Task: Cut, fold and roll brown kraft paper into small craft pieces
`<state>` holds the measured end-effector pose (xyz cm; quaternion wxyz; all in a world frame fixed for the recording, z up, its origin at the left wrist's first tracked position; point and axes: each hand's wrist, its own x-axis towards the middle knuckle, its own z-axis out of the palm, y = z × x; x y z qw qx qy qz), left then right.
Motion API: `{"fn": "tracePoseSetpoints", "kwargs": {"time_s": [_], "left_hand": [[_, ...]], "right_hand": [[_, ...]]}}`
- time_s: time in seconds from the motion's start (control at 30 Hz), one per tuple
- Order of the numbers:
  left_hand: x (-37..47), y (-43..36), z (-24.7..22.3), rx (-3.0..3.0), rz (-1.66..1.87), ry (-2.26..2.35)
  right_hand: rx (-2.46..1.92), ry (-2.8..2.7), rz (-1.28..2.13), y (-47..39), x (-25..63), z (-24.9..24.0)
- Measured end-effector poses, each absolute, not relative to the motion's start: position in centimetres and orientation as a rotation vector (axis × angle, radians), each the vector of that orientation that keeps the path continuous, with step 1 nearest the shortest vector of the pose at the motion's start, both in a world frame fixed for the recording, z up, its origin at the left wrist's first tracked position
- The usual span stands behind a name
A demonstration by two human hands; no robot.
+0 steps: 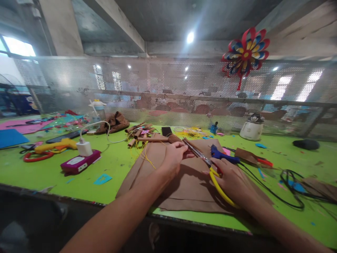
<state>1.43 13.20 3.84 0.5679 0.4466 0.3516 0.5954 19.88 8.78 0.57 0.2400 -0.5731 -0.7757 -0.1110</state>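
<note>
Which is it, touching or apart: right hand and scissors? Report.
Touching. The head view shows the right hand gripping the scissors at the handle end.

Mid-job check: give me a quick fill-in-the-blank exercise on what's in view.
1. The right grip holds a pair of ____ with yellow on the handles.
2. The left grip pinches a narrow piece whose colour is ____.
3. The glue gun beside the right grip is ____.
4. The purple power strip lies to the ____ of both grips.

Missing words: scissors; brown; blue; left.
</note>
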Motion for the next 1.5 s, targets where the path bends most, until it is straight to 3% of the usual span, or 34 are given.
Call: {"fn": "tracePoseSetpoints", "kwargs": {"time_s": [0.97,1.3,1.5], "left_hand": [[1.3,13.1,3.6,1.123,1.319,0.867],[0.8,13.5,3.4,1.070,1.242,0.599],[0.7,12.8,4.3,1.154,1.159,0.521]], "right_hand": [[-1.534,-1.889,-0.134,10.6,21.4,0.0],[-1.488,-1.753,0.095,10.2,21.5,0.6],[-1.362,-1.945,0.283,9.4,22.1,1.8]]}}
